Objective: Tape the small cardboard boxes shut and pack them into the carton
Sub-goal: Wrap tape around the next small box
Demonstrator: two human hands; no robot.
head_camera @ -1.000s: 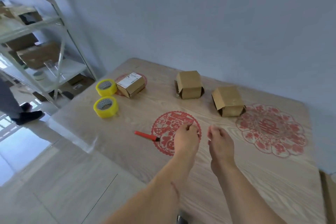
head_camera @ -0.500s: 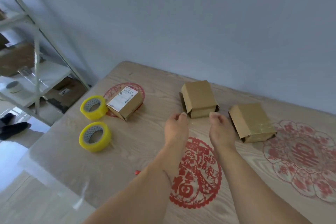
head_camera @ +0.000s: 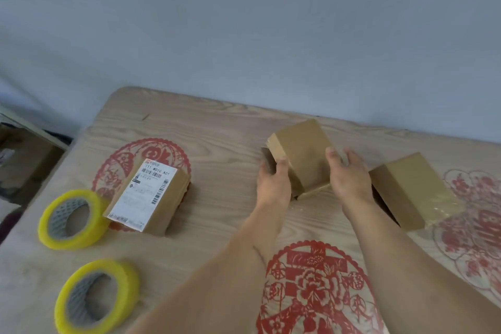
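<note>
A small plain cardboard box [head_camera: 303,149] stands in the middle of the wooden table [head_camera: 217,127]. My left hand [head_camera: 272,184] grips its left side and my right hand [head_camera: 348,173] grips its right side, thumbs on the top face. A second small box [head_camera: 406,192] with glossy tape on its near end lies to the right. A third box [head_camera: 151,195] with a white shipping label lies to the left. Two yellow tape rolls lie at the left: the far tape roll [head_camera: 71,218] touches the labelled box, the near tape roll [head_camera: 95,297] is by the table's front edge. No carton is in view.
Red paper-cut decorations lie flat on the table, a round one [head_camera: 311,287] under my forearms and a paler one [head_camera: 477,225] at the right. A grey wall stands right behind the table. Shelving with cardboard [head_camera: 24,160] shows at the far left.
The view moved closer to the table. Both hands went forward from the table's middle to the centre box and now hold its two sides. The red pen has left the view.
</note>
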